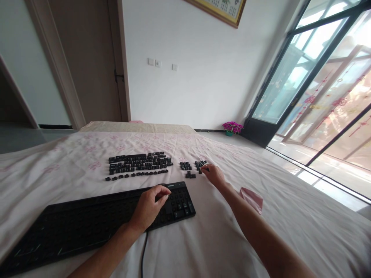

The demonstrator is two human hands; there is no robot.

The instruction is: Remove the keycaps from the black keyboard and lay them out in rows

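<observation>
A black keyboard [95, 216] lies slanted on the cloth, most of its key places bare, with a few keycaps fitted at its right end. My left hand [149, 206] is over the keyboard's right part, thumb and fingertips pinched together; whatever is between them is too small to make out. Farther off, my right hand [213, 173] reaches the small right-hand group of loose keycaps [198, 165]. Its fingers are closed around something slim and pale that I cannot identify. Another small cluster of keycaps [185, 166] sits just left of it.
Many loose black keycaps [139, 163] lie in rows behind the keyboard. A cable [144, 253] runs from its front edge towards me. Right of my right forearm is a pink cloth [252, 199]. The patterned bed sheet [290, 216] is wrinkled.
</observation>
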